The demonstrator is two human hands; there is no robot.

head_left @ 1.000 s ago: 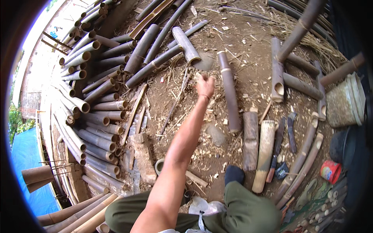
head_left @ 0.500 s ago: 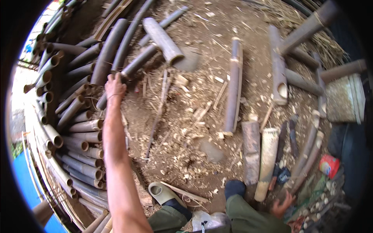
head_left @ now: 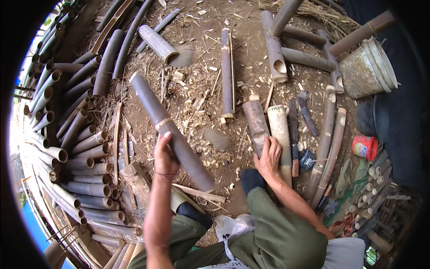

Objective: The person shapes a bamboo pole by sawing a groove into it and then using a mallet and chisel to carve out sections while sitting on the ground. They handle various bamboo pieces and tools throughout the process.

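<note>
My left hand [head_left: 165, 154] is closed around a dark bamboo length [head_left: 154, 105], holding it slantwise above the ground. Its upper end points away to the left, its lower end toward my knees. A pale ring marks its node. My right hand [head_left: 270, 157] is closed over the near end of a brown, worn log piece [head_left: 255, 117], thumb on its left side. That near end is hidden under the hand. Right beside it lies a pale bamboo piece [head_left: 279, 123], close to my fingers. A knife-like tool with a dark blade [head_left: 293, 125] lies just beyond.
Stacked bamboo tubes [head_left: 92, 179] line the left. A split bamboo length [head_left: 227, 76] and a short tube [head_left: 156, 42] lie ahead among chips. To the right are a bamboo frame [head_left: 273, 49], a dirty white bucket [head_left: 367, 71], a red tub [head_left: 364, 148] and two curved bamboo lengths [head_left: 329, 143].
My left hand has come back from the far-left pile with the bamboo length in it. My right hand has moved from beside my right leg onto the log piece. The view has shifted.
</note>
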